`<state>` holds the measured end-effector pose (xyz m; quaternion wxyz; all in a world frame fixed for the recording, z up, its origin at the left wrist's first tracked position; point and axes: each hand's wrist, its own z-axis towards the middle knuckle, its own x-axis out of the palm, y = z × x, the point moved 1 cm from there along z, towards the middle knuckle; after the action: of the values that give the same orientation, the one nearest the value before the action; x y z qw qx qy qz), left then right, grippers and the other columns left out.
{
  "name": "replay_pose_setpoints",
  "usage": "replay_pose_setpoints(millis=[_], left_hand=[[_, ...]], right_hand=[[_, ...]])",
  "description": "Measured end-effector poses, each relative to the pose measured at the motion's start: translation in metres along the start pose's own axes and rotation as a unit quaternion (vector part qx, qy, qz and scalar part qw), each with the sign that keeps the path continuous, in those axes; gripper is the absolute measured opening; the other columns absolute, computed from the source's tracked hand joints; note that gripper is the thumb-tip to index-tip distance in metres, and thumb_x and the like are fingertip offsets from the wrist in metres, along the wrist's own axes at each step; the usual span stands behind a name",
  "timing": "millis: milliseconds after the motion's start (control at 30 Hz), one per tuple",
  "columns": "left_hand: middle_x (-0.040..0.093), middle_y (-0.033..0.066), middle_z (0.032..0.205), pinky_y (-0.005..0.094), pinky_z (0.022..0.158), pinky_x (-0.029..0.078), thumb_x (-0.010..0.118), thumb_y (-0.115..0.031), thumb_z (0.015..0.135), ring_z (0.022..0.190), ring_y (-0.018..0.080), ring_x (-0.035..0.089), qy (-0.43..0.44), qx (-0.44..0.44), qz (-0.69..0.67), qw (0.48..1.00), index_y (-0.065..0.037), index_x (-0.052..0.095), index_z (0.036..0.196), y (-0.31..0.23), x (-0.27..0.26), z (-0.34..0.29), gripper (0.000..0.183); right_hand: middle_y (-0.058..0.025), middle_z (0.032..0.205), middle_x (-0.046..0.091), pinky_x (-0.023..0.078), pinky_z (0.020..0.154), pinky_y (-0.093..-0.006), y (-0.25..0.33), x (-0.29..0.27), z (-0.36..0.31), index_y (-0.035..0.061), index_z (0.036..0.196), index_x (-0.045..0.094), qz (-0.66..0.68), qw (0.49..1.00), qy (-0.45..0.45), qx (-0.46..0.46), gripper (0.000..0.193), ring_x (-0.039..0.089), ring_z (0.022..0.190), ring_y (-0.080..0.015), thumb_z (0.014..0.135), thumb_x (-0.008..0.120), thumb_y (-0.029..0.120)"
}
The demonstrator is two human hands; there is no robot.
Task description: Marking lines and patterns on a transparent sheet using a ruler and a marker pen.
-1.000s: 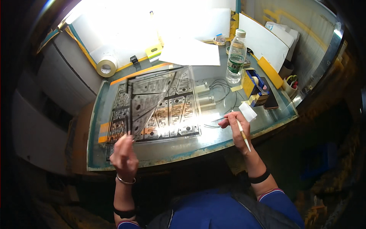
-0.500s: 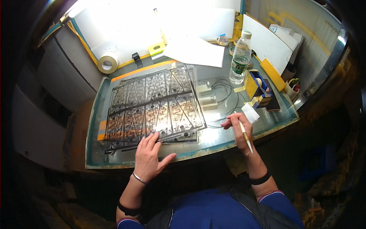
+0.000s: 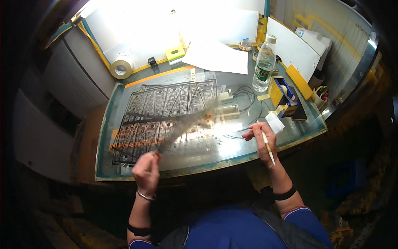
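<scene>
A dark-patterned transparent film sheet [image 3: 168, 97] lies over the glass table [image 3: 238, 152]. My left hand [image 3: 146, 172] pinches its near edge, with the thumb pressed to the bent fingers. The sheet's right side is lifted and curls up toward that hand, smeared by motion. Under the raised part another printed transparent layer [image 3: 205, 142] shows on the glass. Over the table's front right edge, my right hand [image 3: 261, 135] is closed around a slim white pen-like stick [image 3: 268, 148] with a brown band. Its pointed end aims back toward my wrist.
Right of the film lie grey metal blocks [image 3: 227, 111] and thin black cables [image 3: 248, 94]. A water bottle [image 3: 263, 66], a blue and yellow tape dispenser [image 3: 280, 95] and a white slip [image 3: 275, 122] stand farther right. A tape roll [image 3: 122, 68] and white paper [image 3: 217, 58] are at the back.
My left hand has gone from lying flat on the film's near edge to gripping it, moving left and lifting the right side. My right hand holds the stick as before.
</scene>
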<state>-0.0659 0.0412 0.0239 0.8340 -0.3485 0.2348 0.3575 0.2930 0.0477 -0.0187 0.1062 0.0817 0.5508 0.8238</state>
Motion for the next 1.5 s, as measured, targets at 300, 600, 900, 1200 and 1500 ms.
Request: replay_pose_setpoints(millis=[300,600,900,1200,1500], left_hand=[[0.069,0.0195,0.106,0.0364,0.077,0.060,0.057,0.014,0.079,0.091,0.0334,0.071,0.036,0.191,-0.028,0.980,0.001,0.056,0.087,-0.008,0.022,0.040,0.015],[0.042,0.0281,0.146,0.0558,0.112,0.034,0.065,-0.034,0.092,0.138,0.0414,0.041,0.228,0.179,0.118,0.950,0.003,0.063,0.105,-0.019,0.050,0.026,0.039],[0.047,0.0193,0.146,0.0576,0.116,0.025,0.085,-0.046,0.071,0.141,0.0391,0.038,0.206,0.136,0.037,0.968,-0.005,0.068,0.112,-0.033,0.017,-0.007,0.060],[0.068,0.0112,0.119,0.0472,0.102,0.046,0.078,-0.008,0.079,0.117,0.0325,0.061,0.141,0.139,-0.007,0.980,-0.007,0.074,0.100,-0.012,0.006,-0.030,0.022],[0.068,0.0081,0.089,0.0396,0.077,0.052,0.068,-0.001,0.084,0.083,0.0263,0.064,-0.136,0.203,0.027,0.969,-0.005,0.069,0.088,-0.028,-0.056,0.018,0.006]], right_hand=[[-0.0139,0.080,0.073,0.054,0.070,-0.0283,-0.001,-0.001,0.001,-0.0022,0.100,0.062,-0.030,1.000,-0.004,0.001,0.024,0.067,0.072,-0.0154,0.103,0.050,0.018],[-0.0129,0.080,0.072,0.053,0.071,-0.0278,0.001,-0.003,-0.001,-0.0028,0.100,0.060,-0.020,1.000,-0.005,0.009,0.024,0.066,0.072,-0.0144,0.104,0.050,0.018],[-0.0122,0.080,0.072,0.053,0.071,-0.0279,0.004,-0.002,-0.001,-0.0028,0.098,0.060,-0.030,0.999,0.001,0.010,0.024,0.065,0.072,-0.0144,0.104,0.049,0.018],[-0.0125,0.081,0.071,0.053,0.070,-0.0280,0.000,-0.001,0.001,-0.0026,0.101,0.058,-0.011,1.000,-0.004,0.000,0.025,0.065,0.072,-0.0149,0.105,0.048,0.020],[-0.0164,0.088,0.073,0.053,0.076,-0.0321,0.007,0.000,-0.002,-0.0011,0.101,0.056,-0.072,0.993,-0.004,-0.095,0.022,0.069,0.078,-0.0189,0.106,0.045,0.018]])
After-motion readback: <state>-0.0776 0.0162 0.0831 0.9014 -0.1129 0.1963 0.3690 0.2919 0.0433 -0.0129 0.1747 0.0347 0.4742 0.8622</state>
